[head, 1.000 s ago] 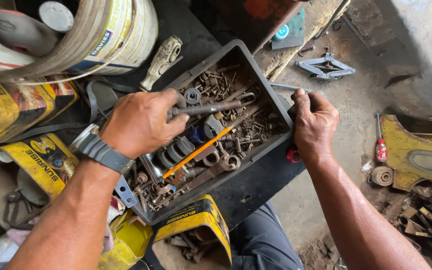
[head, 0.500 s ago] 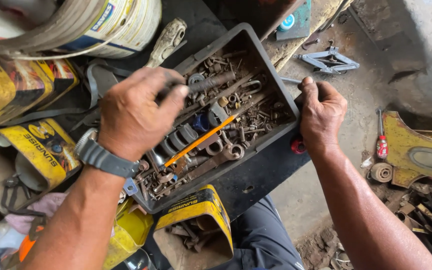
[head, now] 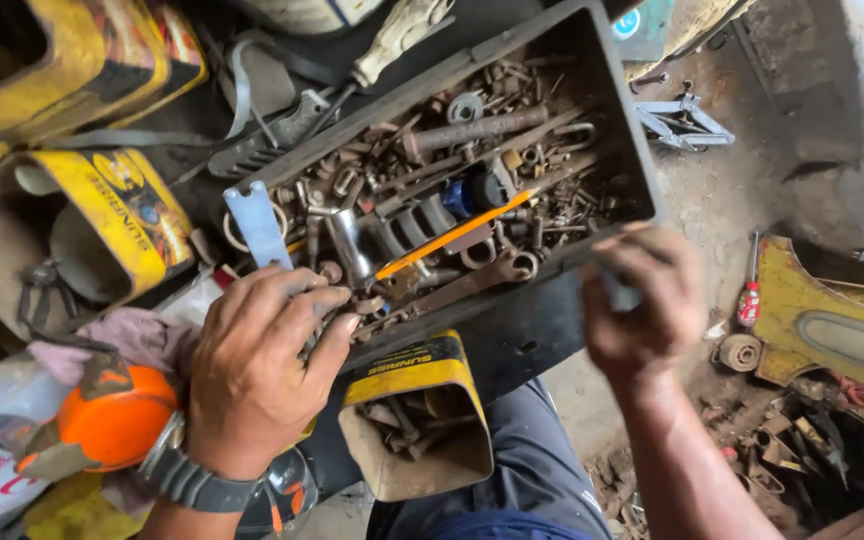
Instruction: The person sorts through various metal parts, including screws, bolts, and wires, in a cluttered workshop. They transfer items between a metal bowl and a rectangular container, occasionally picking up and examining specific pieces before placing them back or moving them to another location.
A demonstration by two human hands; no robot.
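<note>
A dark grey tray [head: 622, 110] full of rusty nuts, bolts, sockets and wrenches lies slantwise on a black bench. An orange-handled tool [head: 452, 236] lies across its contents. My left hand [head: 257, 365], with a dark wristwatch, rests curled over the tray's near left corner, its fingertips among the small parts; whether it grips one I cannot tell. My right hand [head: 642, 310], blurred, holds the tray's near right rim. A flat light-blue metal piece [head: 257, 225] sticks up near the left hand.
Cut-open yellow cans stand around: one [head: 417, 425] with scrap parts below the tray, others [head: 102, 215] at left. An orange round object [head: 112, 420] and a rag lie lower left. On the dirt floor at right are a scissor jack [head: 682, 120], a red screwdriver [head: 749, 295] and a yellow panel [head: 832, 325].
My left hand has come off the middle of the tray to its near left corner. My right hand slid along the rim toward me. The view has shifted closer over the tray.
</note>
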